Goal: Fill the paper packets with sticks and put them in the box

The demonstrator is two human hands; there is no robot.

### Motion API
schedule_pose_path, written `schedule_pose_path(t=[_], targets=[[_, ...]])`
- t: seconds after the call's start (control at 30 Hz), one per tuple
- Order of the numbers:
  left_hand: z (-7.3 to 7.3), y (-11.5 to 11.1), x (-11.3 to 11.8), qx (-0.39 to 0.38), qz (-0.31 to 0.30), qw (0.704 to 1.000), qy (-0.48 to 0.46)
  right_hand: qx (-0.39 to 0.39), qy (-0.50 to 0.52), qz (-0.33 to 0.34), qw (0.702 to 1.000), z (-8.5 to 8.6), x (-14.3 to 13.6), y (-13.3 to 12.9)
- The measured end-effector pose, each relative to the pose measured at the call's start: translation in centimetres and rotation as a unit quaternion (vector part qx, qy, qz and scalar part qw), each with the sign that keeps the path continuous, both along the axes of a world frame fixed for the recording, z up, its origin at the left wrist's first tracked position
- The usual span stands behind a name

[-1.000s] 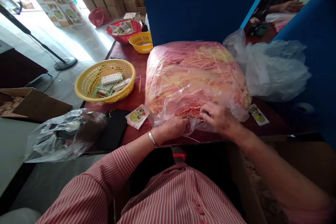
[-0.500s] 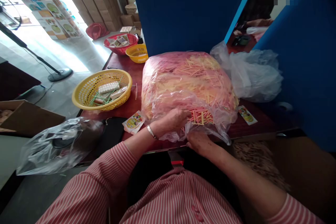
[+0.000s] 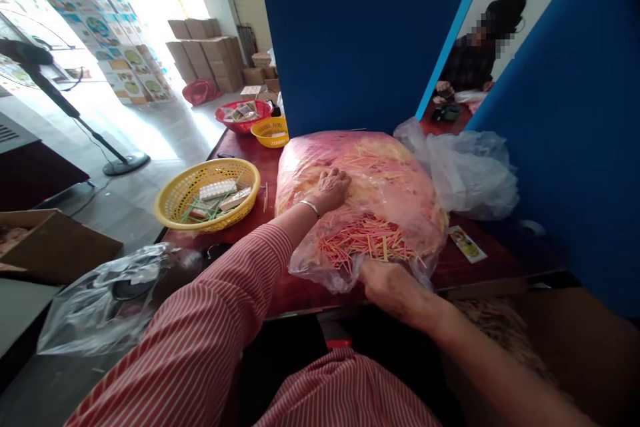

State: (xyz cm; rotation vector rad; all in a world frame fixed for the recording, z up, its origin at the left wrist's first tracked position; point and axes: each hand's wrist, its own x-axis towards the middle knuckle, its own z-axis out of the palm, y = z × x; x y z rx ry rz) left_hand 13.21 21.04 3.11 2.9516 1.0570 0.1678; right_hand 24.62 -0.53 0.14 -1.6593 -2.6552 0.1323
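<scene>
A large clear plastic bag (image 3: 415, 193) bulges with thin pink and yellow sticks on the dark red table. Its near side gapes, baring a heap of loose sticks (image 3: 367, 240). My left hand (image 3: 333, 188), a bracelet at its wrist, lies on top of the bag with the fingers spread over the plastic. At the lower edge of the opening, my right hand (image 3: 387, 280) is closed on the bag's rim; its fingertips are partly hidden.
To the left stands a yellow basket (image 3: 173, 213) with boxes and green sticks. Behind it are a red basket (image 3: 270, 110) and a small yellow basket (image 3: 256, 133). Crumpled plastic (image 3: 475, 173) and a printed packet (image 3: 467, 245) lie right. Blue panels (image 3: 370, 33) rise behind; a person sits beyond.
My left hand has moved from the bag's opening up onto its top. The opening is wider, showing more sticks. My right hand stays at the near rim. The camera view has tilted up.
</scene>
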Motion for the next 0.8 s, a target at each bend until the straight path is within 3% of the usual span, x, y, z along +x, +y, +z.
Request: schedule_pose_path(t=[0.1,0.2,0.33,0.47,0.6,0.7,0.8], targets=[[-0.7,1.3,-1.2,0.035,0.002,0.999,0.000,0.084,-0.013,-0.057,0.995,2.6,2.4,2.8],[-0.7,2.4,-2.2,0.080,0.014,0.997,0.011,0.089,-0.044,-0.064,0.993,3.6,3.3,5.9],[0.0,4.2,-3.0,0.112,0.026,0.993,0.010,0.057,-0.080,-0.011,0.995,1.9,2.1,8.5],[0.7,7.3,-3.7,0.146,0.046,0.988,-0.006,0.109,-0.083,-0.023,0.990,0.1,2.2,10.3],[0.4,9.7,-4.7,0.147,0.057,0.987,-0.006,0.169,-0.098,-0.077,0.978,-0.5,5.2,11.6],[-0.4,10.2,-5.4,0.135,0.075,0.988,-0.007,0.188,-0.114,-0.155,0.963,-0.5,8.3,12.7],[-0.9,10.6,-5.7,0.114,0.085,0.990,-0.012,0.187,-0.116,-0.183,0.958,-0.1,10.9,14.0]])
